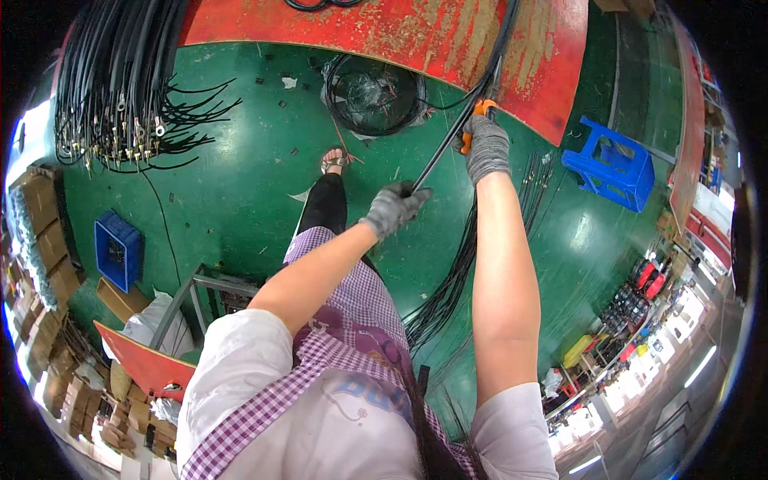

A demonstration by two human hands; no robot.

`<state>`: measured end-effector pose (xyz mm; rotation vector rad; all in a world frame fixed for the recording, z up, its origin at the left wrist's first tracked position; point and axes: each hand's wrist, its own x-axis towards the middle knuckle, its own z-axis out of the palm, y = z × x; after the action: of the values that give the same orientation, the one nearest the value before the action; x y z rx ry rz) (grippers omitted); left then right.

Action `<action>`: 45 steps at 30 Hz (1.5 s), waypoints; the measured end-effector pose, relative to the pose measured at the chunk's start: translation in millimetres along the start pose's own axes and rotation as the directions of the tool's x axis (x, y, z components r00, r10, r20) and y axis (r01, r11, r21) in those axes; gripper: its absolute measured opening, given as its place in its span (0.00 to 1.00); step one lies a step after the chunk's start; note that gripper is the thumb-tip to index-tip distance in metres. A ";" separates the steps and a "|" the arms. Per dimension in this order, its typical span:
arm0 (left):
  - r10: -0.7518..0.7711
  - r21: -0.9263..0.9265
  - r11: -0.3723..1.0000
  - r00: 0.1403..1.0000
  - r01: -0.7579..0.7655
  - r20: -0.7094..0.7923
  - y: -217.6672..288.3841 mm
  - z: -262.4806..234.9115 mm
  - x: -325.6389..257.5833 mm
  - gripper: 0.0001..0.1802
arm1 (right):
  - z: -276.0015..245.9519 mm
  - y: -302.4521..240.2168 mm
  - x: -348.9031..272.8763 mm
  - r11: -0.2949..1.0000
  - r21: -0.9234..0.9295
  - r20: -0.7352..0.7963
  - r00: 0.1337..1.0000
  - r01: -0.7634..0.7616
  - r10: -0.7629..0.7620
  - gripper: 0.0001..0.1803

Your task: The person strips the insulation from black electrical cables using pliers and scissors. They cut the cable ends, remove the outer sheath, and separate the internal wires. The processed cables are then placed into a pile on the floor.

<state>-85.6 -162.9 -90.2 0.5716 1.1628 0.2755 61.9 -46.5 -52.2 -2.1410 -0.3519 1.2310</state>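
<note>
My left hand (396,210), in a grey glove, is closed around the end of a black cable bundle (438,154) that slants up to the right. My right hand (486,146), also gloved, grips an orange-handled tool (483,107) beside the same bundle. A narrow grey part of the tool points up over the red tabletop (416,28); its exact kind is hard to make out. Beyond the tool, the cables run on across the table's worn surface. More long black cables (458,276) hang down between my forearms toward the floor.
A coil of black cable (332,100) lies on the green floor below the table edge. Cables with metal lugs (120,120) hang at the upper left. A blue stool (612,164) stands right, a blue crate (118,250) left, near a metal frame (196,296).
</note>
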 end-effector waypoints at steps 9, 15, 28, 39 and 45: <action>-0.275 0.116 0.957 0.957 0.265 0.088 -50.3 17.2 -8.0 0.20 | 4.2 -9.4 -16.1 0.996 0.093 0.054 0.998 0.009 -0.014 0.04; -0.206 0.066 0.976 0.978 0.208 -0.042 -86.3 7.9 -9.1 0.14 | 4.8 -6.4 -12.9 0.997 0.070 0.046 0.999 0.020 -0.023 0.04; 0.011 0.109 0.994 0.996 -0.002 -0.088 -50.8 -6.0 -4.6 0.15 | -0.2 0.8 -1.3 0.999 0.006 0.027 0.999 0.040 -0.040 0.04; -0.041 0.169 0.985 0.998 0.034 0.037 -54.8 29.9 4.2 0.17 | 0.3 -6.1 -13.5 0.987 0.158 0.067 0.998 0.001 -0.012 0.04; 0.067 -0.083 0.994 0.997 -0.070 -0.044 -159.8 23.3 83.2 0.19 | 1.4 -0.4 -7.6 0.996 0.060 0.060 0.996 0.059 -0.063 0.07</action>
<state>-45.7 -260.9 -238.0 0.5340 1.1670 0.3949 56.8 -49.6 -47.3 -2.0320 -0.4004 1.2590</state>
